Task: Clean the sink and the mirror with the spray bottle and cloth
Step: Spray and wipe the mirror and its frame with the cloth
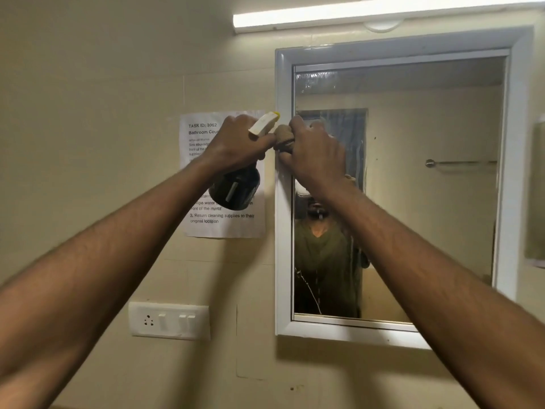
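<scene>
A white-framed mirror [413, 202] hangs on the beige wall, its glass wet and streaked at the top left. My left hand [236, 143] grips a dark spray bottle [236, 187] by its neck; the white head with a yellow nozzle [265, 121] points right, at the cloth. My right hand [315, 152] holds a bunched brown cloth [284, 140] against the mirror's left frame edge, right next to the nozzle. The sink is out of view.
A printed task sheet [224, 222] is taped to the wall behind the bottle. A white switch plate with a socket [169, 320] sits lower left. A lit tube light [354, 13] runs above the mirror. The glass reflects a person and a towel rail [460, 163].
</scene>
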